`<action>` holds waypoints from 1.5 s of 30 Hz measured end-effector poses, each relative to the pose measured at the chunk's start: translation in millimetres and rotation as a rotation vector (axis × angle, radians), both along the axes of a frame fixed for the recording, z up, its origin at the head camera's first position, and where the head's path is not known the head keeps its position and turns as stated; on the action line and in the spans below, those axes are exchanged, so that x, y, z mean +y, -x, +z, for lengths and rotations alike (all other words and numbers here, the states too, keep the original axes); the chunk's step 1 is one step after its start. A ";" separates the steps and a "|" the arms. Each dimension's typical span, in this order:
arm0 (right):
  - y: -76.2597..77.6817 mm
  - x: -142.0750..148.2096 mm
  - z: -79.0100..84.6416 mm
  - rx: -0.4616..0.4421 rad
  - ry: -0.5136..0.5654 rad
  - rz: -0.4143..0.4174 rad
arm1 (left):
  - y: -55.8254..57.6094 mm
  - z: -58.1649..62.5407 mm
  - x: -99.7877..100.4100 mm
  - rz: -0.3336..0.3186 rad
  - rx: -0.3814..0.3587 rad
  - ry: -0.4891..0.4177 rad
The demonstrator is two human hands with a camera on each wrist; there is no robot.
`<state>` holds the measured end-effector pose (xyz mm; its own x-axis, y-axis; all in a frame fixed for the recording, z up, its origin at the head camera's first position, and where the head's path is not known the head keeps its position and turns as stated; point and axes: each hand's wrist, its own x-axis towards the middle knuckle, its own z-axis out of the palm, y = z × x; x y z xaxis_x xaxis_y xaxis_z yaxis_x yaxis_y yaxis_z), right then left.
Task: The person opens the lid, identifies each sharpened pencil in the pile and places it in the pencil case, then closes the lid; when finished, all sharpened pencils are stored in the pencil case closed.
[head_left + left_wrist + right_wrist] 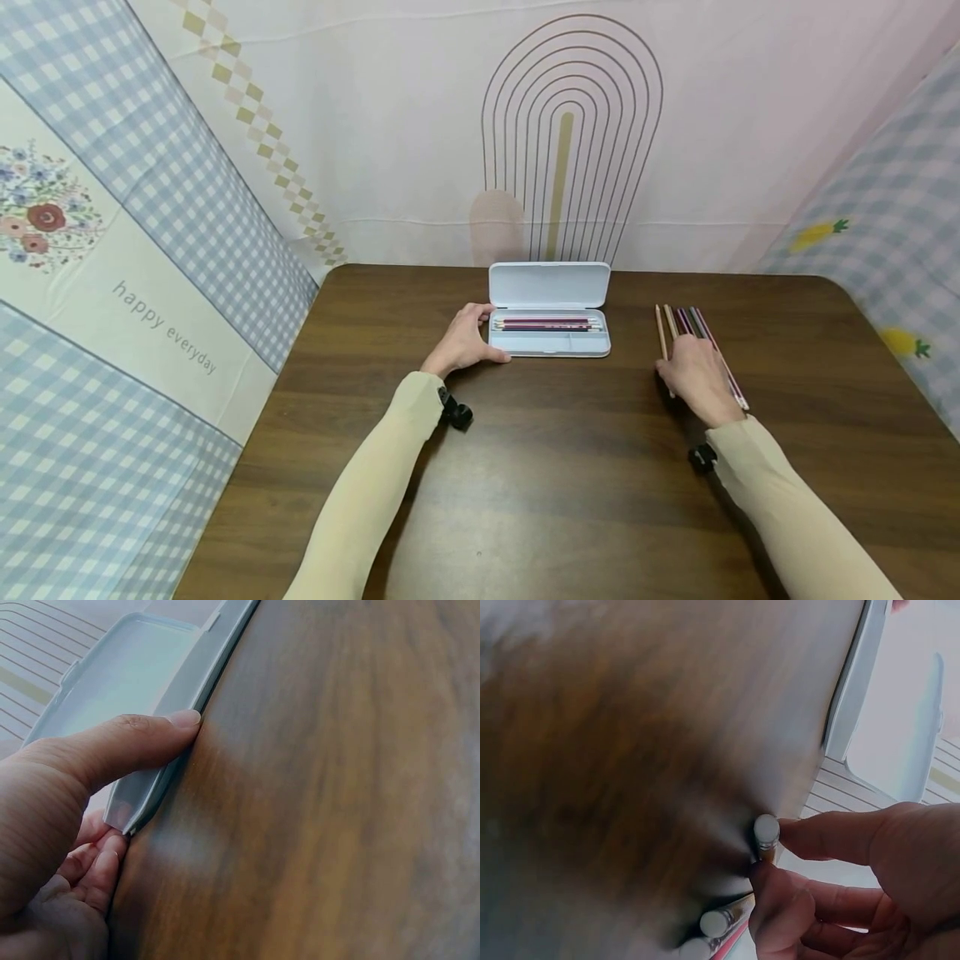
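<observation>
A pale blue pencil case lies on the table with its lid raised at the back. Several dark red and dark blue pencils lie lengthwise inside it. My left hand holds the case's left end, the thumb on the front edge and the other fingers curled at the end. Off to the right, my right hand pinches a tan pencil between thumb and forefinger, near its white-tipped end. This pencil is the leftmost of a loose row; the hand partly covers the others.
More pencils, tan, dark and pinkish, lie side by side beneath and beyond the right hand. The brown wooden table ends at a printed cloth backdrop behind the case. Checked cloth hangs along the left side.
</observation>
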<state>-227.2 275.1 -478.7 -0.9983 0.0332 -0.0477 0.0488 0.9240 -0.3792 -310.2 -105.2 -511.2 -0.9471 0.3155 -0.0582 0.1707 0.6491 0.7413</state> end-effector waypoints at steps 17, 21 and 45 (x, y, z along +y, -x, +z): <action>7.6 1.6 -3.9 -0.044 0.017 -0.087 | 0.0 -0.4 1.2 -0.002 0.001 0.002; 4.7 0.9 -2.2 -0.068 0.052 -0.115 | 0.7 -2.0 1.8 -0.003 0.002 -0.004; -15.6 -29.8 28.0 0.280 0.108 0.064 | -0.4 -0.9 0.3 -0.008 0.014 0.008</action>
